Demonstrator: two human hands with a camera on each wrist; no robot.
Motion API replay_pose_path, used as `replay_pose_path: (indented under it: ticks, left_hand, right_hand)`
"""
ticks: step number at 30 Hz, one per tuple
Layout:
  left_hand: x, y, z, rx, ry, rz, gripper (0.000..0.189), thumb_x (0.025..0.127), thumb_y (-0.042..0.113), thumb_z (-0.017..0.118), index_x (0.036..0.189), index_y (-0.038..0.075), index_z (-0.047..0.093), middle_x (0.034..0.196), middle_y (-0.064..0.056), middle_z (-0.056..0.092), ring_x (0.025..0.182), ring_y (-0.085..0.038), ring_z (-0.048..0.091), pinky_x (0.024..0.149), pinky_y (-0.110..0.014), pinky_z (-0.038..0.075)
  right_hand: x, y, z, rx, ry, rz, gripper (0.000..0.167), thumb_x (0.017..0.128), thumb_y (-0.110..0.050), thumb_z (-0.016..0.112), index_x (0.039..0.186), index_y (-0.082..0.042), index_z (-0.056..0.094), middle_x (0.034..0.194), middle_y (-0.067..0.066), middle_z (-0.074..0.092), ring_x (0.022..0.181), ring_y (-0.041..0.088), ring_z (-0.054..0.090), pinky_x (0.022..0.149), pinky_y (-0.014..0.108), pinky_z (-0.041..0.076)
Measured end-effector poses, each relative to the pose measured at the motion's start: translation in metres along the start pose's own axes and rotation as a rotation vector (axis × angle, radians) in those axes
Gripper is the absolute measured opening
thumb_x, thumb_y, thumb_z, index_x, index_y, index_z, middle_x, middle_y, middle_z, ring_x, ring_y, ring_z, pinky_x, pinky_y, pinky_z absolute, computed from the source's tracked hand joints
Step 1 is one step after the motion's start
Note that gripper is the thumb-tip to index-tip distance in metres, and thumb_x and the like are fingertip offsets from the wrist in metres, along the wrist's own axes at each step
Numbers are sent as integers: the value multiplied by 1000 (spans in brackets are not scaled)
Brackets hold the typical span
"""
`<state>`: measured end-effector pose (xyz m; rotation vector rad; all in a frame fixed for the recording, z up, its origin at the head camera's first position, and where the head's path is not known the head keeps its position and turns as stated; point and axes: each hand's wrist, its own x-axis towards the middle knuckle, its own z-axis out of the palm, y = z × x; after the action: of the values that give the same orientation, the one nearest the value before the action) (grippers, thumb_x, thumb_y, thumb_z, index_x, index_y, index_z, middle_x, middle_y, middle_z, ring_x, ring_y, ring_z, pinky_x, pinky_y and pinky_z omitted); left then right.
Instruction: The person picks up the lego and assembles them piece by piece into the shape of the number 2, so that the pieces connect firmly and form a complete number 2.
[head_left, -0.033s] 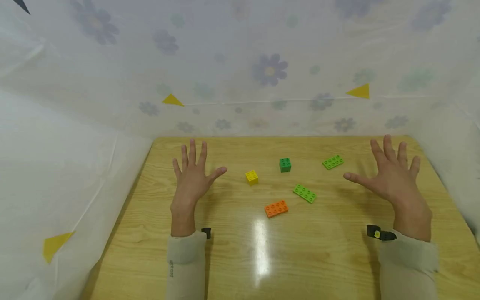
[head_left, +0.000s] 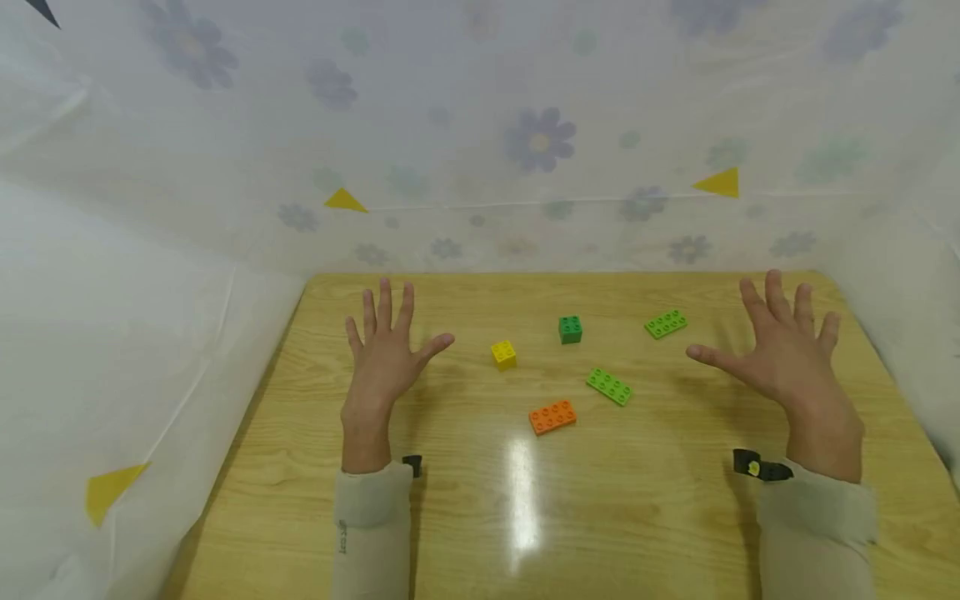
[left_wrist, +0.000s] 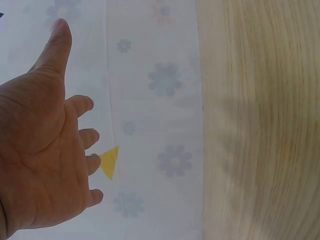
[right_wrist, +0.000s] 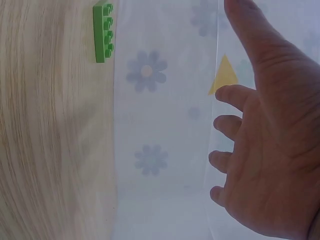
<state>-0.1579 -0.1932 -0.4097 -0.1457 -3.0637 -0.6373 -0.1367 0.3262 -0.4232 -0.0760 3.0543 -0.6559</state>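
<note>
My left hand [head_left: 384,367] is spread over the left side of the wooden table, fingers pointing away and nothing held. A small yellow block [head_left: 504,355] is the one nearest to it. On the right, my right hand [head_left: 791,358] is also spread and holds nothing. Nearest to its thumb lies a light green toy block [head_left: 666,324], which shows too in the right wrist view [right_wrist: 103,32]. Between the hands are a dark green square block [head_left: 570,329], a second light green block [head_left: 609,387] and an orange block [head_left: 552,417], all studs up.
The wooden table [head_left: 450,517] runs back to a white flower-patterned sheet [head_left: 480,167]. More white sheeting [head_left: 135,333] hangs along the left side. Yellow triangles [head_left: 717,182] mark the sheets. A bright light reflection lies on the table's front middle.
</note>
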Motion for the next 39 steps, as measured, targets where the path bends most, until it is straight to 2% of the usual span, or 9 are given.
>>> replay_pose_path:
  ticks: [6,17,21,25,29,32,34,36,39]
  left_hand:
    - [0,0,-1,-1,2,4,105,97,73,58,170,28,-3,174,-2,-25,157,-27,-30,121,-71,-15]
    - [-3,3,2,-16,-20,14,103,98,73,56,170,30,-5,173,0,-26,157,-25,-31,122,-69,-16]
    - [-2,3,4,-46,-30,28,102,99,72,57,170,30,-2,174,-2,-24,158,-25,-29,122,-68,-16]
    - [-1,5,7,-69,-55,45,101,99,71,57,171,29,-1,174,-3,-22,159,-27,-26,121,-68,-17]
    - [-1,8,8,-80,-66,63,99,100,69,57,171,25,3,175,-4,-19,160,-28,-23,122,-68,-15]
    - [-3,8,9,-81,-80,64,99,100,68,58,172,24,5,175,-3,-19,161,-28,-21,123,-67,-15]
    - [-4,7,9,-76,-91,62,99,100,68,58,172,23,5,175,-4,-19,161,-29,-20,123,-67,-15]
    - [-4,7,10,-73,-103,61,99,100,68,58,172,23,6,176,-4,-18,161,-29,-19,123,-66,-15]
    - [-5,7,11,-75,-113,65,98,101,67,58,172,22,8,176,-7,-16,162,-32,-16,123,-67,-14]
  right_hand:
    - [4,-4,-1,-6,12,-30,121,92,-68,70,170,-18,-8,171,8,-29,150,43,-37,108,77,-28]
    - [0,-4,8,-2,3,-36,121,93,-66,71,170,-14,-6,171,10,-28,151,46,-34,110,77,-25]
    - [3,-3,11,21,5,-59,116,94,-62,72,170,-11,0,172,17,-22,152,50,-29,111,79,-22]
    - [7,-3,14,58,-20,-94,103,97,-54,73,167,1,19,171,34,0,153,63,-6,114,83,-6]
    - [11,-8,18,102,-116,-106,87,102,-49,70,158,8,36,160,42,26,144,67,24,109,82,22]
    - [14,-18,25,149,-212,-122,74,104,-47,68,151,7,47,145,37,48,129,57,47,97,72,43]
    - [15,-29,33,171,-260,-157,64,104,-44,68,142,5,57,131,28,61,116,44,59,90,62,51]
    - [17,-42,42,183,-297,-209,51,102,-42,71,129,1,66,113,16,68,99,30,64,83,50,54]
    - [20,-60,55,190,-362,-286,36,98,-39,78,112,-7,71,97,3,67,85,17,60,75,40,51]
